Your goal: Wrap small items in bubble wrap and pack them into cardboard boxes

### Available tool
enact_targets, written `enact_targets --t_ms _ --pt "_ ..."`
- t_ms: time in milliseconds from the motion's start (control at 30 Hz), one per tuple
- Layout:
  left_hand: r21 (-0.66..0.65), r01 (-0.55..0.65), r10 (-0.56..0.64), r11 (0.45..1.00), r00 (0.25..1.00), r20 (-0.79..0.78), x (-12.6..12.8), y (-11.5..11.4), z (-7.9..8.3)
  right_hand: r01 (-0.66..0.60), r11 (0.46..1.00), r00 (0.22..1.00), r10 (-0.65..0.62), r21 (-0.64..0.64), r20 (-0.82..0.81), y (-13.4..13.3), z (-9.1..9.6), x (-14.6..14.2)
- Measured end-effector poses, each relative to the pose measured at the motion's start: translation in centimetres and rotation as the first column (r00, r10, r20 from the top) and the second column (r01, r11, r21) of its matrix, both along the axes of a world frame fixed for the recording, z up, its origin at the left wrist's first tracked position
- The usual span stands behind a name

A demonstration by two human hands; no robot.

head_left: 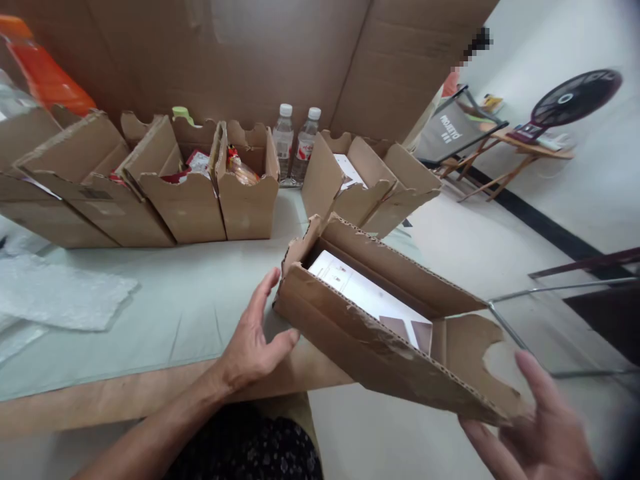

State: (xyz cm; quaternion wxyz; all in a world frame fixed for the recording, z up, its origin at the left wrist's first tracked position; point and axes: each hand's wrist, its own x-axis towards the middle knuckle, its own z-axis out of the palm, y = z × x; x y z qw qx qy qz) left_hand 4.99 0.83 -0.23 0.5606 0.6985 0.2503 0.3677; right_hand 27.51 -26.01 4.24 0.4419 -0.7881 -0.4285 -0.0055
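An open-topped cardboard box (380,343) lies tilted across the front edge of the table, its right end out past the edge. Inside it is a white carton (367,293) with printing and dark shapes on its face. My right hand (545,427) grips the box's right end, thumb at the notched end panel and fingers beneath. At the opposite end, my left hand (253,343) is open, thumb and fingers spread beside the box's corner. Whether it touches the cardboard I cannot tell.
Several similar cardboard bins (183,207) line the back of the table, some holding packets. Two clear bottles (284,140) stand between them, before a tall cardboard panel (280,53). Bubble wrap (65,293) lies left. A fan (575,97) and folding chair (445,130) are at right.
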Motion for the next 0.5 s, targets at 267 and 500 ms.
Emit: enact_targets --t_ms 267,500 --pt "0.045 -0.285 0.284 0.957 0.958 0.025 -2.0 0.1 -1.7 -0.183 0.982 0.983 0.183 0.043 0.005 9.2 -2.1 -0.9" --pt "0.034 -0.53 0.53 0.847 0.848 0.009 -5.7 6.8 -1.6 -0.5 0.866 0.866 0.499 0.025 0.035 22.2 -0.7 -1.8"
